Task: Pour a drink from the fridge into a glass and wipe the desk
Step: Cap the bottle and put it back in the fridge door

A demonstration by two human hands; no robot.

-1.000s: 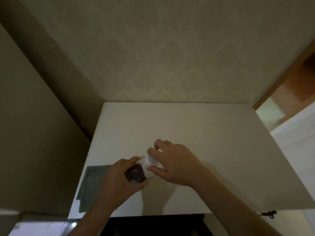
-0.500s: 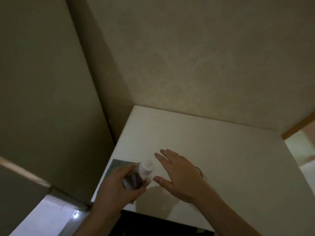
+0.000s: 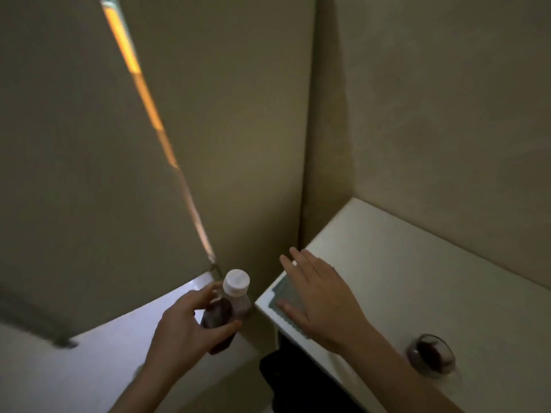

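My left hand grips a small bottle of dark drink with a white cap on, held upright in the gap left of the white desk. My right hand hovers flat with fingers spread over the desk's near left corner, above a grey-green cloth lying there. A glass with dark drink in it stands on the desk to the right of my right forearm.
The tall pale fridge fills the left, with a glowing orange strip along its door edge. A white ledge lies below it. A beige wall backs the desk. Dark space shows under the desk's front edge.
The view has swung left from the desk to the fridge. My left hand carried the capped bottle off the desk leftward. My right hand let go of the cap and opened flat.
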